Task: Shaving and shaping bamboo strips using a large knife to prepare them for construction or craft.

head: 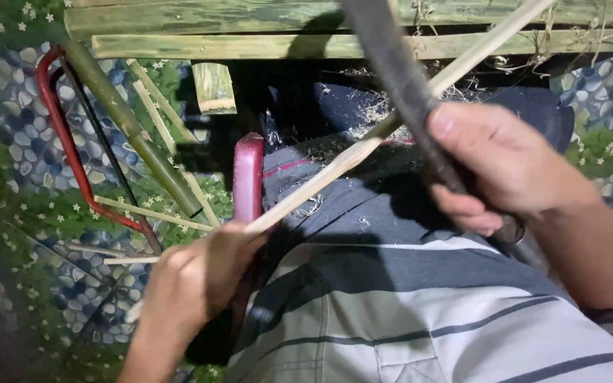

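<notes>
My left hand grips the near end of a long pale bamboo strip, which runs diagonally up to the right across my lap. A dark curved blade is gripped in my right hand, and its edge meets the strip near my thumb. Pale shavings lie on my dark trousers. I sit in a grey striped shirt.
A red-framed hacksaw lies on the patterned floor mat at left, beside a green bamboo pole and thin splints. Green bamboo slats span the top. A short bamboo piece and a maroon stool edge lie nearby.
</notes>
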